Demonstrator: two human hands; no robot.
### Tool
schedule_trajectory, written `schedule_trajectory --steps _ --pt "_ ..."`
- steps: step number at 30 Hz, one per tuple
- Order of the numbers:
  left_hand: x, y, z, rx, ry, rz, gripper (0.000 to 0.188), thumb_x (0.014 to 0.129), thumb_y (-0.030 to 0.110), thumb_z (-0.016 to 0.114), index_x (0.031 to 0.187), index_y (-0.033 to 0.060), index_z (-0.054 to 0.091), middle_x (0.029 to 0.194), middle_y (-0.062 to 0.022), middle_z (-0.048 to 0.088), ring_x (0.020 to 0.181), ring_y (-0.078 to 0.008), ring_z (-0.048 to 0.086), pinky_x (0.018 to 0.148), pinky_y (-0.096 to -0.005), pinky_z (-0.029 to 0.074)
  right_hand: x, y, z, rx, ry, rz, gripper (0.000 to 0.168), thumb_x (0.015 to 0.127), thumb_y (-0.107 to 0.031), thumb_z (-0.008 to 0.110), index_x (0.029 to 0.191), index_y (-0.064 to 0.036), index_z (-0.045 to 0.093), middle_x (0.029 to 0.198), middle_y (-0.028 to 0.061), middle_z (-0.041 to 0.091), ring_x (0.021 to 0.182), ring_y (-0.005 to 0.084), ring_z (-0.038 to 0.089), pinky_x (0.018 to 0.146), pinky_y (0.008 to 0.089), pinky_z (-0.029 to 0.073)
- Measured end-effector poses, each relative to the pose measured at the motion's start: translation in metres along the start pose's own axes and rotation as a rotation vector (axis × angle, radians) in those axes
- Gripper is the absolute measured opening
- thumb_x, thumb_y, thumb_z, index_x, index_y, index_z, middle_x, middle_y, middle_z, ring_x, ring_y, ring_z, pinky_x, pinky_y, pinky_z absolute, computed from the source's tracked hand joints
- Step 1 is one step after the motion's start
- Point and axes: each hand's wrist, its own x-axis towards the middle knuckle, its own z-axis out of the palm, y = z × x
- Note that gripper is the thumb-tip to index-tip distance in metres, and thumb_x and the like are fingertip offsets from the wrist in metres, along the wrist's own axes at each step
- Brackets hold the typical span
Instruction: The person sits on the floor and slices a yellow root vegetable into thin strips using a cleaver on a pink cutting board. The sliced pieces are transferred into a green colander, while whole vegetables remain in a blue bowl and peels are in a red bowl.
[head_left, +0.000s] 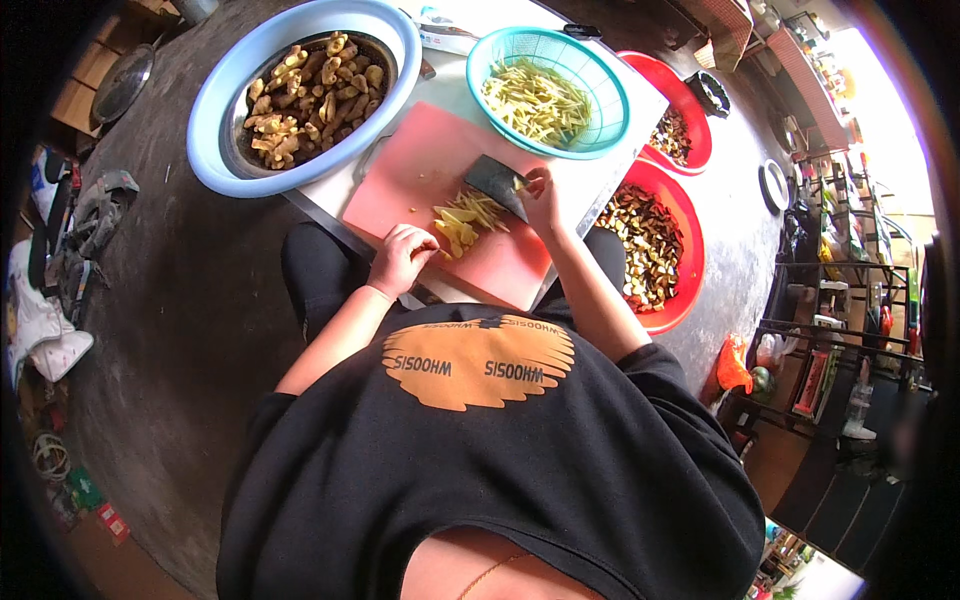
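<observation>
A pink cutting board (405, 169) lies on the table in front of me. Sliced ginger (459, 229) and thin ginger strips (484, 208) form a small pile on it. At the pile's near left edge is my left hand (405, 257), its fingertips pinched together at a slice's edge; whether they grip it is unclear. My right hand (541, 196) is at the right end of a dark cleaver (495, 184), whose blade lies over the board beyond the pile. A small pale piece shows by the right fingertips. The cleaver's handle is hidden.
Whole ginger roots (322, 97) fill a metal bowl inside a blue basin (206, 135) at the back left. A teal colander (607, 120) of ginger strips stands behind the board. Red basins (694, 262) with dark-edged chopped pieces (645, 247) are beyond the table's right edge.
</observation>
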Motion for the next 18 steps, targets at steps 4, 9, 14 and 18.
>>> schedule_trajectory --steps 4,9,14,18 --pt "-0.001 0.010 0.004 0.009 0.008 0.012 0.020 0.079 0.005 0.074 0.099 0.0090 0.069 0.095 -0.0074 0.069 0.095 -0.0284 0.063 0.087 -0.0376 0.051 -0.060 -0.101 -0.009 -0.175 -0.324 0.143 0.032 0.081 -0.015 0.077 0.109 -0.003 0.069 0.087 0.0120 0.072 0.077 0.0223 0.070 0.071 0.0352 0.055" --pt "0.012 0.018 0.014 0.124 -0.069 0.065 0.027 0.081 0.008 0.072 0.107 0.0111 0.068 0.099 -0.0075 0.068 0.099 -0.0296 0.062 0.090 -0.0404 0.051 -0.077 -0.122 -0.002 -0.325 -0.393 0.235 0.034 0.082 -0.024 0.076 0.109 -0.004 0.071 0.092 0.0137 0.074 0.085 0.0285 0.072 0.079 0.0372 0.055" --pt "0.008 0.007 0.020 0.158 -0.104 0.060 0.026 0.076 0.008 0.075 0.101 0.0102 0.067 0.101 -0.0086 0.067 0.102 -0.0307 0.061 0.091 -0.0417 0.050 -0.078 -0.124 0.013 -0.327 -0.390 0.238 0.029 0.080 -0.020 0.077 0.105 -0.004 0.070 0.096 0.0143 0.073 0.090 0.0317 0.070 0.082 0.0390 0.055" --pt "0.007 0.009 0.017 0.133 -0.076 0.086 0.027 0.074 0.004 0.075 0.099 0.0089 0.067 0.101 -0.0088 0.068 0.101 -0.0304 0.061 0.089 -0.0418 0.051 -0.080 -0.115 0.018 -0.368 -0.338 0.066 0.024 0.078 -0.014 0.077 0.099 -0.006 0.069 0.097 0.0136 0.071 0.096 0.0335 0.067 0.085 0.0414 0.054"
